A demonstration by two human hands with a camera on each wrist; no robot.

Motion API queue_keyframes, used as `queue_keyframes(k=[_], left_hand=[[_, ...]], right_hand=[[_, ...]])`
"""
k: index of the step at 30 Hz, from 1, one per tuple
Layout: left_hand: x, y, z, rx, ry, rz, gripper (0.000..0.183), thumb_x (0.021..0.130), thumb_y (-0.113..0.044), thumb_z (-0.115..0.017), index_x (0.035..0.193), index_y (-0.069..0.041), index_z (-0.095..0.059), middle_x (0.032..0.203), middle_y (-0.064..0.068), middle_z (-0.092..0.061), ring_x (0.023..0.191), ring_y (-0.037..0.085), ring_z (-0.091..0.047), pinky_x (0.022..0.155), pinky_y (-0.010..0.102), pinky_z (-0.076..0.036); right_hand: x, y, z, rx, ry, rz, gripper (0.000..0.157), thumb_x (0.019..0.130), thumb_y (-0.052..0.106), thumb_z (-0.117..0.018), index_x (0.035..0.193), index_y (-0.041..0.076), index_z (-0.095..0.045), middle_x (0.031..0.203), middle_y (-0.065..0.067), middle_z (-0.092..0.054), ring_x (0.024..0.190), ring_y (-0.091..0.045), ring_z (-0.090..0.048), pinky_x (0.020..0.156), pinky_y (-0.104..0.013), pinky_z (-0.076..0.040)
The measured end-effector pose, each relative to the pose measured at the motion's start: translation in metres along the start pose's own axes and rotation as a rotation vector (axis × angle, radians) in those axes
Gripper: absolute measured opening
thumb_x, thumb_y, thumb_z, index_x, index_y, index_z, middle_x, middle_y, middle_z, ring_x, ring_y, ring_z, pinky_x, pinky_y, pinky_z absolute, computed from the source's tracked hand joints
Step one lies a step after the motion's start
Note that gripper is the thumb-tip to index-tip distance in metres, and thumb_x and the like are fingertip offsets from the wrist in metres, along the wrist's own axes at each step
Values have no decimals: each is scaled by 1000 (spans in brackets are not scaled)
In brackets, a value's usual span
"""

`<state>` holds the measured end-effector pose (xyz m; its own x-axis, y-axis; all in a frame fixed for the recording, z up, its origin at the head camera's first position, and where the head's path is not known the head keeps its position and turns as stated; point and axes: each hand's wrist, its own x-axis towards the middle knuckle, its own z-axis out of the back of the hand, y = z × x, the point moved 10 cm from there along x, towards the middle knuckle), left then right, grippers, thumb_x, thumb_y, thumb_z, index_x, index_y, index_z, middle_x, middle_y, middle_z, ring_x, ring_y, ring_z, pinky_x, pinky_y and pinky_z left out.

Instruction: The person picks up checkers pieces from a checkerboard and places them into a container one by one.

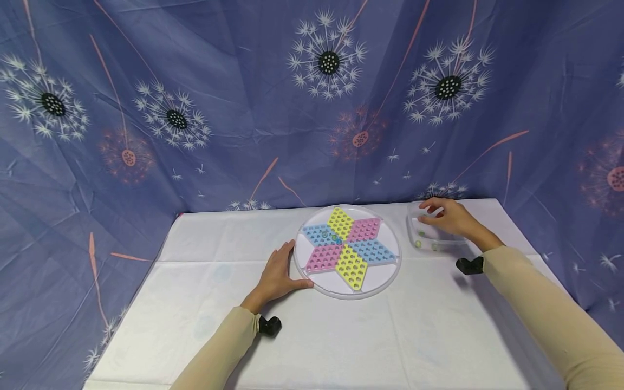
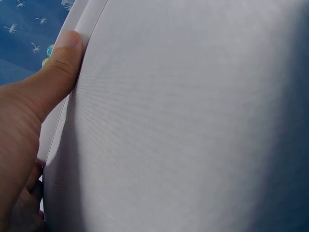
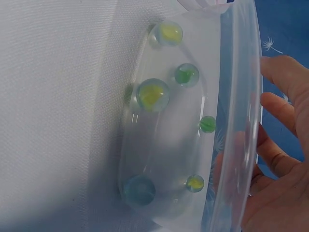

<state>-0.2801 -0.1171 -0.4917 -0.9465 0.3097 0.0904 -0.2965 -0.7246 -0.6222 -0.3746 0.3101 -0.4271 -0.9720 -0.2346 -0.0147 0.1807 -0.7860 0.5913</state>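
Right hand (image 1: 450, 216): fingers loosely bent at the clear plastic container (image 1: 411, 230), no marble seen between them; fingertips partly behind the wall. Key relation: the glass marbles (image 3: 153, 95) lie low in the container, below the right hand and toward the person; they're round, so no long axis to log. Right hand is far nearer to them than the left. Left hand (image 1: 278, 273): fingers extended along the left edge of the Chinese checkers board (image 1: 372, 279), thumb on its near rim. Board sits left of the container, apart; we spot a few marbles (image 1: 338, 241) near its middle. Hidden: the container's right end, behind the right hand. We can't count its marbles surely; the smaller ones could be reflections. Left wrist view shows mostly white surface.
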Motion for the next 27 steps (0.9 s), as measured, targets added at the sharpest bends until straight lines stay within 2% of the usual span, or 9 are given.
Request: queue_keyframes(k=[6, 14, 23, 27], left_hand=[[0, -1, 0, 2, -5, -4, 123, 70, -49, -93, 161, 0, -26, 164, 17, -34, 153, 34, -27, 128, 48, -14], [0, 0, 0, 6, -4, -3, 124, 70, -49, -93, 161, 0, -26, 164, 17, -33, 153, 34, -26, 128, 48, -13], [0, 1, 0, 5, -1, 9, 124, 69, -50, -93, 161, -2, -26, 165, 16, -33, 154, 33, -26, 128, 48, -15], [0, 0, 0, 3, 0, 17, 124, 69, -51, -93, 162, -2, -26, 165, 15, -32, 154, 33, -26, 128, 48, -15]], right_hand=[[-1, 4, 2, -13, -12, 14, 49, 97, 39, -72, 134, 7, -64, 121, -22, -63, 98, -35, -66, 84, -53, -57], [0, 13, 6, -5, -10, 51, 52, 96, 42, -73, 135, 8, -64, 119, -19, -63, 95, -31, -67, 78, -42, -57], [3, 34, 9, -14, 9, 102, 55, 95, 41, -74, 138, 8, -61, 122, -20, -64, 102, -35, -67, 84, -52, -58], [4, 42, 11, -16, 18, 117, 57, 96, 43, -73, 140, 10, -60, 124, -19, -63, 105, -36, -66, 85, -52, -58]])
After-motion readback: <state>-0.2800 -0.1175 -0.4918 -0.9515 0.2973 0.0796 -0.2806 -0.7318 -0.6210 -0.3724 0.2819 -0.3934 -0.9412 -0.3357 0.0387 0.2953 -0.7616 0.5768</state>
